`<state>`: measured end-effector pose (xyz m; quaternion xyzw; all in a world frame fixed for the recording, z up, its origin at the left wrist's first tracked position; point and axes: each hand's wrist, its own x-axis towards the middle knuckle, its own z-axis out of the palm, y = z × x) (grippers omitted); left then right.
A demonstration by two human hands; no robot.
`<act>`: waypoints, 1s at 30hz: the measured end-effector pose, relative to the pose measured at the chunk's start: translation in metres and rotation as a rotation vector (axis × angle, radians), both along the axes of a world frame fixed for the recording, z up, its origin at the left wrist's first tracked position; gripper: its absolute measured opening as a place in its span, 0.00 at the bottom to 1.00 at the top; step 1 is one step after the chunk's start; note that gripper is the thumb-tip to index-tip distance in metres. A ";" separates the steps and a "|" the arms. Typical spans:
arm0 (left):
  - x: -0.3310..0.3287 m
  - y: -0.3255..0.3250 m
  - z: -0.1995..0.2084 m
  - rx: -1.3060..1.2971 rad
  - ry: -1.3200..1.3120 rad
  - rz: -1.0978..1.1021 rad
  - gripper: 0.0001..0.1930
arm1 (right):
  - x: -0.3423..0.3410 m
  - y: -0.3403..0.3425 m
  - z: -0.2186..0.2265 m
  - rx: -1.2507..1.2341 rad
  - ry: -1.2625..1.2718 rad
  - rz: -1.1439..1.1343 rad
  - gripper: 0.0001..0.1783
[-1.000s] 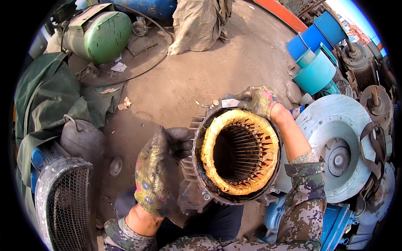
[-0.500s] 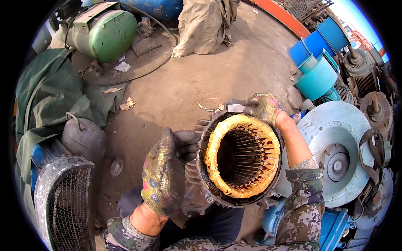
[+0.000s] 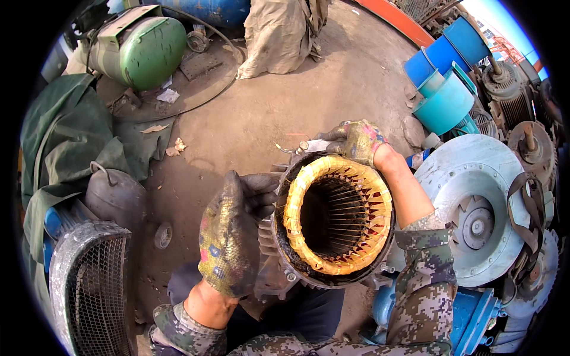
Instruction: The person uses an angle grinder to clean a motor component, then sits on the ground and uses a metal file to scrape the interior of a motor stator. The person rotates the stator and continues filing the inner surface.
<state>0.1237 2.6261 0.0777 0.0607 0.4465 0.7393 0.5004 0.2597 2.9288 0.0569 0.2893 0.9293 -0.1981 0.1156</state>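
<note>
An electric motor stator [image 3: 383, 222] stands between my hands with its bore facing up. A thick ring of yellow-taped windings [image 3: 295, 222] surrounds the dark slotted bore. My right hand [image 3: 359, 142], in a stained yellowish glove, is closed on a flat light-grey metal piece [image 3: 318, 145] at the stator's far rim. The piece's left end lies by a small bolt-like fitting [image 3: 304, 146]. My left hand [image 3: 228, 237], gloved alike, is at the stator's left side, fingers curled with their tips by the finned housing [image 3: 267, 236]. What these fingers hold, if anything, is hidden.
At right lie a large grey fan wheel [image 3: 442, 172], blue and teal drums [image 3: 445, 104] and motor parts. On the left are a mesh-fronted guard [image 3: 101, 291], a green tarpaulin [image 3: 65, 130] and a green tank [image 3: 153, 53]. A hose [image 3: 205, 101] curves over the dirt ground.
My right hand has moved slightly left along the far rim, bringing the metal piece's end up to the bolt-like fitting. My left hand keeps its curled pose. The whole view has shifted a little.
</note>
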 end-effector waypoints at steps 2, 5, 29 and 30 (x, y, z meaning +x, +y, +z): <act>0.000 0.001 -0.002 -0.001 -0.025 0.022 0.27 | 0.004 0.010 0.003 0.060 -0.120 -0.057 0.23; -0.003 0.002 0.002 0.006 0.030 0.036 0.28 | -0.003 0.010 -0.015 0.071 -0.063 -0.012 0.24; -0.023 0.000 -0.010 -0.077 -0.016 0.115 0.27 | 0.019 0.042 0.009 0.066 0.033 -0.100 0.19; -0.022 0.002 -0.011 -0.075 0.001 0.121 0.27 | 0.033 0.048 0.008 0.058 0.026 -0.106 0.19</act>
